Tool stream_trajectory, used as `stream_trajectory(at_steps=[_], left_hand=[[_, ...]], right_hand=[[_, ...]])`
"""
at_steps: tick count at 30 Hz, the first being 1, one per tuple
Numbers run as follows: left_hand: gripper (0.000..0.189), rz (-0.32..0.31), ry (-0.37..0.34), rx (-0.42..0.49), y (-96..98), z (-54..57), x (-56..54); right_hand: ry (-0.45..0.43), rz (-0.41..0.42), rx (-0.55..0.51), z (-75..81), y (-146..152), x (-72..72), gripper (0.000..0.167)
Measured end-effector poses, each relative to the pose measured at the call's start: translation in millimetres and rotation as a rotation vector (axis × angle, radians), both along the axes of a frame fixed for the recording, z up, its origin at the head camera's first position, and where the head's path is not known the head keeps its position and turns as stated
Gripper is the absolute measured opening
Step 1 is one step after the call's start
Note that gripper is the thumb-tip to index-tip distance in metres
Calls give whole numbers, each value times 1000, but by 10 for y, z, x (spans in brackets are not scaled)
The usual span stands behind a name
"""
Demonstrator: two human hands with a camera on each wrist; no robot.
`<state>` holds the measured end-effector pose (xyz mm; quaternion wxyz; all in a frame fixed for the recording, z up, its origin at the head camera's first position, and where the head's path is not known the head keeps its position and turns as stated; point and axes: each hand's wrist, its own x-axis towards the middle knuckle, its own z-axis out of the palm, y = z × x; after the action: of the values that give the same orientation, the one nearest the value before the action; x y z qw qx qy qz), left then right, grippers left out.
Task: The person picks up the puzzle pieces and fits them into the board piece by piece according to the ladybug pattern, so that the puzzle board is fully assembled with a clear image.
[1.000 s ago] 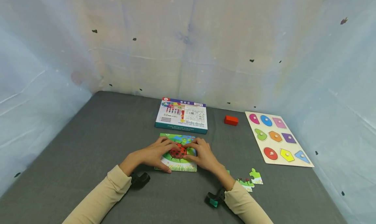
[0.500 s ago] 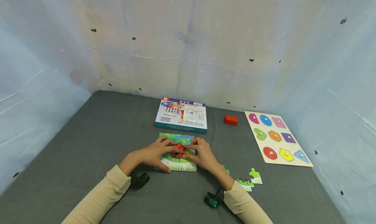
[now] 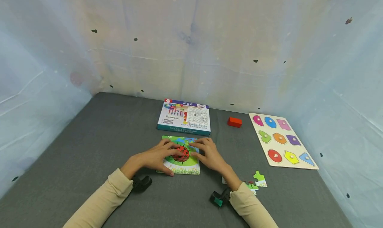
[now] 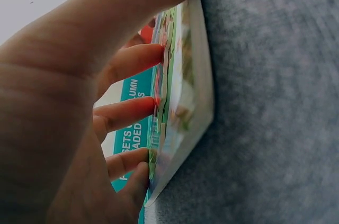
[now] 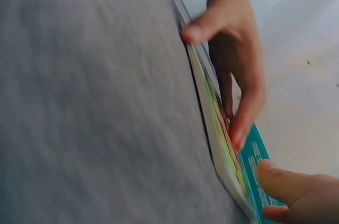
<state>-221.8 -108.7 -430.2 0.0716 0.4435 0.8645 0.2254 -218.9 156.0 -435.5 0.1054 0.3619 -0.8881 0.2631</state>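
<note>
A ladybug jigsaw puzzle board (image 3: 182,170) lies flat on the grey table, its red spotted ladybug picture mostly in view. My left hand (image 3: 157,156) rests over its left half; the fingertips (image 4: 148,105) press on the pieces, and the thumb is at the near edge. My right hand (image 3: 209,154) is over the right side with thumb and fingers apart, nothing visible between them. The right wrist view shows the right fingertips (image 5: 275,179) just off the board's surface. Loose green puzzle pieces (image 3: 261,180) lie to the right, partly hidden by the right forearm.
Behind the puzzle lies a flat teal-edged box (image 3: 184,117). A red block (image 3: 234,122) is to its right. At the far right is a wooden shape board (image 3: 282,141) with knobbed pieces. Pale sheeting (image 3: 191,48) stands around the table.
My right hand has drawn back slightly to the right, and its thumb and fingers have spread, uncovering more of the ladybug. The left hand has stayed in place on the board.
</note>
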Motion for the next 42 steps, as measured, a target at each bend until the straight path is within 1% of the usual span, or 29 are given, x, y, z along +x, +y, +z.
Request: stream_trajectory(at_steps=[4, 8, 11, 15, 18, 22, 26, 33, 35, 36, 39, 42], left_hand=[[74, 9, -10, -10, 0, -10, 1], [74, 7, -3, -12, -2, -8, 4], [74, 0, 30, -20, 1, 3, 6], [73, -9, 101, -40, 12, 23, 11], [72, -9, 126, -47, 15, 41, 20], [72, 2, 120, -53, 5, 59, 32], [72, 11, 120, -60, -11, 54, 31], [73, 9, 134, -65, -38, 46, 20], [79, 16, 114, -46, -50, 43, 12], [82, 26, 89, -28, -59, 42, 6], [91, 71, -12, 43, -95, 35, -22], [87, 116, -103, 102, -135, 31, -55]], right_hand=[[-9, 29, 17, -44, 67, -58, 39], [-39, 31, 36, -77, 98, -78, 42], [-61, 20, 32, -84, 96, -81, 44], [-72, 8, 30, -84, 85, -82, 43], [-77, 7, 33, -92, 81, -81, 42], [-89, 5, 36, -109, 77, -82, 40], [-93, 2, 32, -124, 76, -86, 40], [-117, 7, 18, -117, 78, -75, 40], [-126, 6, 14, -112, 78, -70, 40], [-127, 6, 12, -110, 78, -69, 40], [-124, 9, 10, -110, 79, -69, 40], [-128, 9, 8, -109, 77, -70, 40]])
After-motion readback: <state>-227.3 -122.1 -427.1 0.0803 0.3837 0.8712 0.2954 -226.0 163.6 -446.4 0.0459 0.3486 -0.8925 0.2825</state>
